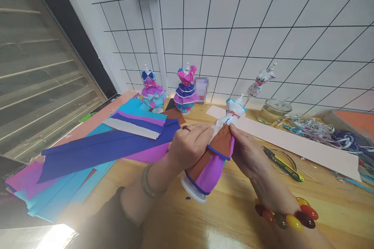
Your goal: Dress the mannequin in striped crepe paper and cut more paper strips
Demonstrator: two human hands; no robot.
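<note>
Tilted over the table between my hands is a miniature dress form, with a white bodice edged in blue. It wears a layered crepe-paper skirt in brown and purple with dark blue hems. My left hand is closed around the skirt's left side, near the waist. On the other side my right hand grips the skirt, its thumb on the gathered top of the brown layer. My fingers behind the skirt are hidden. The form's round white base shows beneath the lower hem.
Two dressed miniature forms stand at the back. Crepe-paper strips cover the left side. At right are a pale paper strip, a yellow cutter knife, a glass jar and tangled ribbons.
</note>
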